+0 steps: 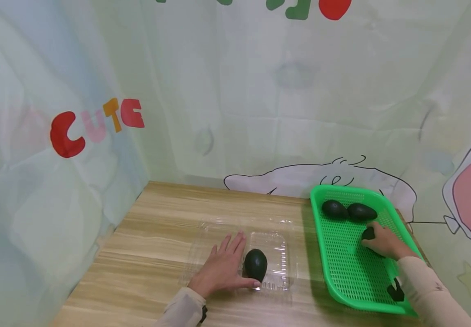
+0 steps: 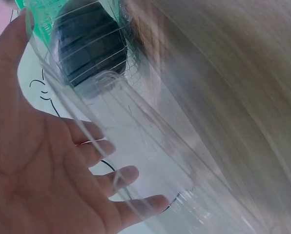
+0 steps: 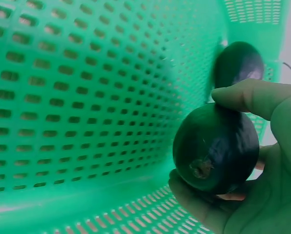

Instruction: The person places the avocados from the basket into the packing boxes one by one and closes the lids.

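My right hand [image 1: 384,241] grips a dark avocado [image 3: 216,151] inside the green basket [image 1: 328,272], thumb on one side and fingers round the other. Two more avocados, one on the left [image 1: 335,209] and one on the right [image 1: 362,212], lie at the basket's far end. Fingers spread and fairly straight, my left hand [image 1: 224,268] lies over the left part of a clear plastic clamshell box [image 1: 272,240]. One avocado [image 1: 256,264] sits in the box's right part, beside the left thumb. In the left wrist view, clear plastic [image 2: 150,131] stands near the fingers.
A small black object [image 1: 395,290] shows at the basket's near right, by the right sleeve; its kind is unclear. The wooden table [image 1: 145,236] runs left of the box. A printed curtain [image 1: 235,113] hangs behind and along the sides.
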The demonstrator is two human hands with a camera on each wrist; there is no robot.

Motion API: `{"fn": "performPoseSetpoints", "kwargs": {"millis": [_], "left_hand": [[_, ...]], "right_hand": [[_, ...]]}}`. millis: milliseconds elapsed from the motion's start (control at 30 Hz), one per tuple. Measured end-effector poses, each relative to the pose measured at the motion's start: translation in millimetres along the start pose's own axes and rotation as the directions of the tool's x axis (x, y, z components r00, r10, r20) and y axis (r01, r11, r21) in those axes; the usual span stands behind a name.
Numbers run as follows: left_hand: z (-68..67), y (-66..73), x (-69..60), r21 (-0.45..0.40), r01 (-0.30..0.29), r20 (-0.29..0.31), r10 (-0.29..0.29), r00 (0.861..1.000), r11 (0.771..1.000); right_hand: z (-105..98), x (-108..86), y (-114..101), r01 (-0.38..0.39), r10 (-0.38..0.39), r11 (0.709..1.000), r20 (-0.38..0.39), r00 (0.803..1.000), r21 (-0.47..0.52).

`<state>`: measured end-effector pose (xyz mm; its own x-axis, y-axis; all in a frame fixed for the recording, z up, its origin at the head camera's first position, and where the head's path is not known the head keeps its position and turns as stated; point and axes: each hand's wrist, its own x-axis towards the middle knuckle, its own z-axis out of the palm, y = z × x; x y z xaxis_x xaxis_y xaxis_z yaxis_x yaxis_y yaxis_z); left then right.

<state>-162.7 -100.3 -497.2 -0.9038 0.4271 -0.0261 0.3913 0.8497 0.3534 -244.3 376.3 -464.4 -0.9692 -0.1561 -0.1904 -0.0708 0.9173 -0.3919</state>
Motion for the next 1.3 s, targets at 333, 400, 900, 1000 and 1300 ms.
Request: {"fn": "performPoseSetpoints", "kwargs": {"millis": [333,400,900,1000,1300], "left_hand": [[0.8,-1.5,2.7,-0.003,-0.002,-0.004,0.002,1.0,1.0],[1.3,-1.8,3.0,-0.003,0.0,-0.002,0.0,1.0,1.0],[-0.1,0.0,2.3,-0.008,0.01,0.009,-0.01,1.0,1.0],[-0.9,0.3,1.8,-0.012,0.004,0.004,-0.004,1.0,1.0],[-0.5,0.5,0.6,-0.015,-0.006,-0.005,0.006,1.0,1.0]], "right_hand": [[-7.4,-8.8,-11.2,-0.011,0.011,1.0,-0.018,1.0,0.006],[-10.1,-10.9,-15.7,-0.022,0.023,1.0,-0.027,0.999,0.017],[-18.8,-32.8,-50.2,-0.048,0.051,0.998,-0.087,0.995,0.039],[-22.0,-37.1,-57.2,-0.044,0.049,0.998,-0.098,0.994,0.045],[-24.8,-55.3,-84.7,-0.014,0.021,0.999,-0.154,0.988,0.045]]}}
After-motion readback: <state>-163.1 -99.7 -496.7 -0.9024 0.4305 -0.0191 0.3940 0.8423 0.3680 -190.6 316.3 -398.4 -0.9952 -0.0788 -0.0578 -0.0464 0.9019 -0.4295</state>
